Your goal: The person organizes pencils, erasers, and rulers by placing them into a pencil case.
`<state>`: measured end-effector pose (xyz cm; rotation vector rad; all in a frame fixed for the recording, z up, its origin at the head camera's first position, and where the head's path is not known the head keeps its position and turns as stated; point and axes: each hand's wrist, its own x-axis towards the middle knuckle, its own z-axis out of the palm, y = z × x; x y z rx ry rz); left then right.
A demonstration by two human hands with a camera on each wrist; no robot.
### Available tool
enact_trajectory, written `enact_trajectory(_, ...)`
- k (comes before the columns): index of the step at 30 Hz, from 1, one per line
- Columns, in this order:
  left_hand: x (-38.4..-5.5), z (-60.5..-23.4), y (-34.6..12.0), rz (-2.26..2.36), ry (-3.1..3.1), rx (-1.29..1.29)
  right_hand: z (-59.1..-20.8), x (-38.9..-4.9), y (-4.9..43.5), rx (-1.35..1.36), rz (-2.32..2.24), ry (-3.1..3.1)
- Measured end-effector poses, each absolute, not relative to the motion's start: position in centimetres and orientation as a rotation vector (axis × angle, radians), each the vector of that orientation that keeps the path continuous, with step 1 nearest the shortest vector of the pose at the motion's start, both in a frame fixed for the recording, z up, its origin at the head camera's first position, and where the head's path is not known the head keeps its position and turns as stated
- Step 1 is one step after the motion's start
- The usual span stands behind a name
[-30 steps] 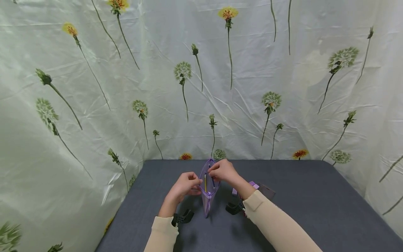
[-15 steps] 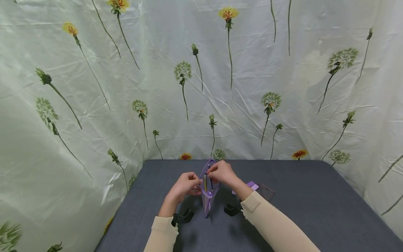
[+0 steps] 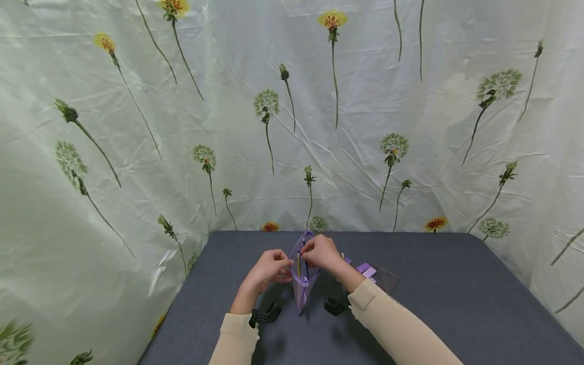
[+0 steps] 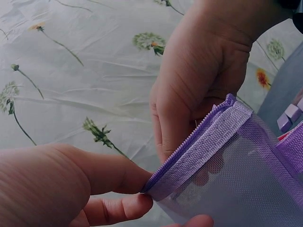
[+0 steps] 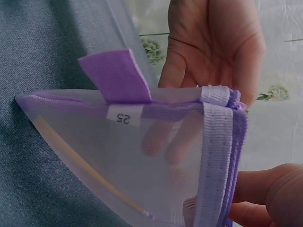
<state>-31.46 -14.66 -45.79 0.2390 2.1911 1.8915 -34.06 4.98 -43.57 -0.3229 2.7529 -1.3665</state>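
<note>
A purple mesh zipper pouch (image 3: 300, 293) sits directly between the two hands, over the grey table (image 3: 433, 299), its unzipped mouth facing up and its body tapering down beneath it. The mouth's long axis runs away from the person, so each hand meets one flank. The left hand (image 3: 271, 266) pinches the left rim at the zipper (image 4: 187, 141) between thumb and fingers. The right hand (image 3: 322, 252) is nearer the contents: its fingers dip inside the mouth and appear to pinch a dark pencil (image 3: 307, 272), though the wrist views hide that grip. That pencil points steeply downward, near a yellow pencil (image 5: 90, 169) lying along the pouch's depth, apparently loose. Purple blocks (image 3: 363, 267) rest beyond the right forearm, well apart from the pouch.
</note>
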Motion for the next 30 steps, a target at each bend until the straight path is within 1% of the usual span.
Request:
enact_trajectory(9,-31.43,-46.01,-14.63,1.893,2.200,0.263,-43.59,-33.72,4.90,-0.365,-1.328,2.774)
enact_trajectory(30,-31.35,-45.65,-14.66,1.904,2.202,0.230,-43.61,-33.39,4.77,-0.422,-1.286,2.791)
